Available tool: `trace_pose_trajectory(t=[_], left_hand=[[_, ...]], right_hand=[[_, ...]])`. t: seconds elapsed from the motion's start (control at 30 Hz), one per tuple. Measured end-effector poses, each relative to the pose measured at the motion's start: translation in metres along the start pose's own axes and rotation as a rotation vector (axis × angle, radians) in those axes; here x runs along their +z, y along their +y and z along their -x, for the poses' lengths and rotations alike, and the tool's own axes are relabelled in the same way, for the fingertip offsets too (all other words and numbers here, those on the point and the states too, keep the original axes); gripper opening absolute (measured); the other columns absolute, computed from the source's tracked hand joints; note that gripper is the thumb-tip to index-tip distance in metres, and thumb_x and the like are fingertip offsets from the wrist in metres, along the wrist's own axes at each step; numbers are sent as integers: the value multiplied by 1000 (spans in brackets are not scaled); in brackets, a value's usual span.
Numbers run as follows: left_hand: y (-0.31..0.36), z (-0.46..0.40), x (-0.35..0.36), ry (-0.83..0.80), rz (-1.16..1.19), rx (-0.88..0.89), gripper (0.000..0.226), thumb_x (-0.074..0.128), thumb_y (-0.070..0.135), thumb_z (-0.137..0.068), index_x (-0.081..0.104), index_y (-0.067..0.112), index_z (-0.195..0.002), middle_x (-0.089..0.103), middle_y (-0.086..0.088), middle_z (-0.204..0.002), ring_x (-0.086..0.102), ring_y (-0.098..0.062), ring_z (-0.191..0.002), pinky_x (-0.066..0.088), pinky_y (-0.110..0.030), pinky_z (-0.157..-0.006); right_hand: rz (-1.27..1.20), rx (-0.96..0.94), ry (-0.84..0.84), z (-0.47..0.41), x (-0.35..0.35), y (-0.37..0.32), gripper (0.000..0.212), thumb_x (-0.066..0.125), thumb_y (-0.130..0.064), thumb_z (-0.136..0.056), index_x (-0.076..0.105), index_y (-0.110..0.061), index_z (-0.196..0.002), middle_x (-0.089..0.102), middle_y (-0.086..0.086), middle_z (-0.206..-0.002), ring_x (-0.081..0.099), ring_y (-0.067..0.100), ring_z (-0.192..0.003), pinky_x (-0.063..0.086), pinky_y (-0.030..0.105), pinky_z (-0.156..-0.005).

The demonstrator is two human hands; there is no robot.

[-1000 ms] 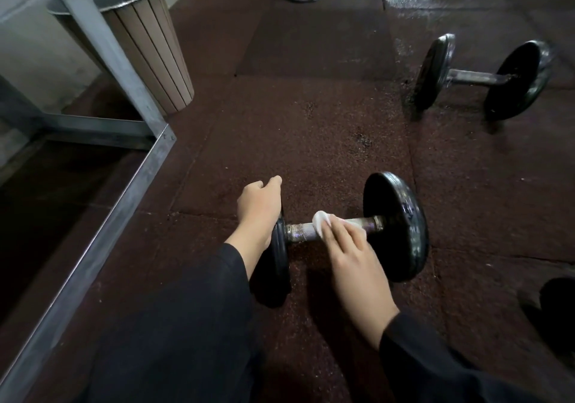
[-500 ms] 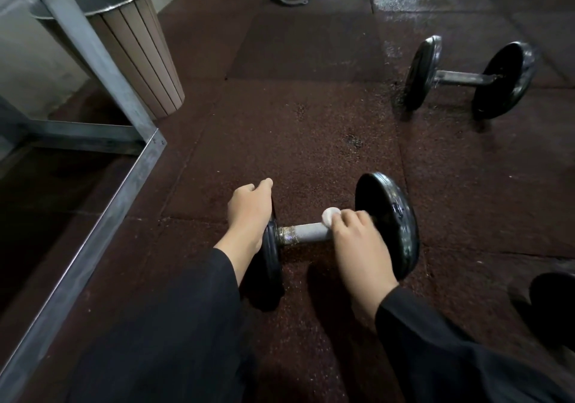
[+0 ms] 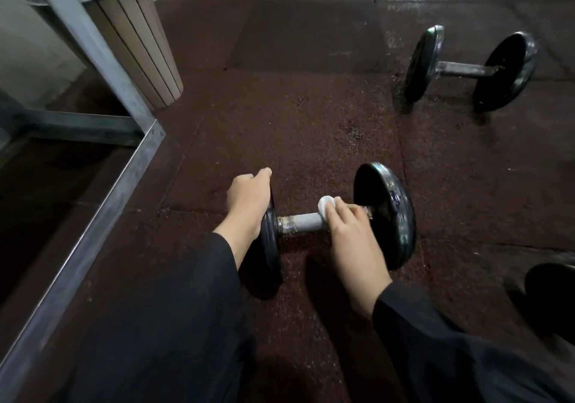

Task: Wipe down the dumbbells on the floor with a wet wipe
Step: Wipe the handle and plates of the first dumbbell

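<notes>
So, near dumbbell [image 3: 314, 222] lies on floor [image 3: 295, 129] betw. both hands; left hand [image 3: 247, 199] grips its L plate rim. Right hand [image 3: 351, 231] curls round the handle w/ white wet wipe [image 3: 326, 204] pinched under fingers; 2nd dumbbell [image 3: 466, 68] sits well apart, far right.

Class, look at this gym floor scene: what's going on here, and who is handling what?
A person crouches over the near dumbbell on the rubber floor. The left hand grips its left plate to steady it, while the right hand presses a white wipe onto the handle, near the right plate. A second dumbbell lies untouched farther back on the right. A bin stands at the back left.
</notes>
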State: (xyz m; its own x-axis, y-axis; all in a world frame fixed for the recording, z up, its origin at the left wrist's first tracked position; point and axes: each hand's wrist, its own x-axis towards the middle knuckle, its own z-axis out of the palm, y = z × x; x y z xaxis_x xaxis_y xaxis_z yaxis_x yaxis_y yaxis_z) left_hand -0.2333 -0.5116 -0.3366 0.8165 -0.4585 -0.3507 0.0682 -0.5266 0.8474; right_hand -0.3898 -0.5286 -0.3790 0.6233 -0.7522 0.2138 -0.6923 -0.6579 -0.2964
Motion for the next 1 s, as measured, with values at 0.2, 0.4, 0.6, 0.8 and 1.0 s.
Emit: trace_pose_trajectory(t=[0.2,0.4,0.6,0.8,1.0], left_hand=[[-2,0,0,9,-16,14,23,53,34,-88,55,13,-81,53,-6,-79,50,-22,-74,38,-30,-68],[-1,1,1,8,-19,12,23,53,35,-88,56,12,-81,54,-4,-77,51,-23,-76,39,-31,-71],[-1,0,0,15,-23,15,23,53,34,-88,56,12,-80,53,-4,-76,51,-23,-77,39,-31,-71],[0,1,0,9,-31,17,28,53,34,-89,55,12,-72,50,0,-68,50,-23,-76,38,-30,-72],[0,0,1,12,-38,11,27,53,34,-88,56,10,-77,47,0,-64,48,-21,-70,36,-30,-66]], right_hand=[[44,-148,-41,55,35,10,63,29,7,-73,33,6,-136,40,24,-142,25,30,-138,9,36,-116],[35,-137,-3,54,36,19,75,29,8,-75,10,1,-147,22,19,-147,-9,21,-145,-7,26,-118],[108,-127,78,42,25,18,55,29,5,-76,39,7,-129,53,25,-131,35,30,-129,19,36,-114],[95,-78,161,12,1,6,51,33,-3,-71,65,9,-109,64,23,-115,43,28,-104,49,36,-91],[231,-83,-29,1,-7,-1,50,33,-5,-75,63,8,-113,67,20,-110,66,29,-88,57,33,-75]])
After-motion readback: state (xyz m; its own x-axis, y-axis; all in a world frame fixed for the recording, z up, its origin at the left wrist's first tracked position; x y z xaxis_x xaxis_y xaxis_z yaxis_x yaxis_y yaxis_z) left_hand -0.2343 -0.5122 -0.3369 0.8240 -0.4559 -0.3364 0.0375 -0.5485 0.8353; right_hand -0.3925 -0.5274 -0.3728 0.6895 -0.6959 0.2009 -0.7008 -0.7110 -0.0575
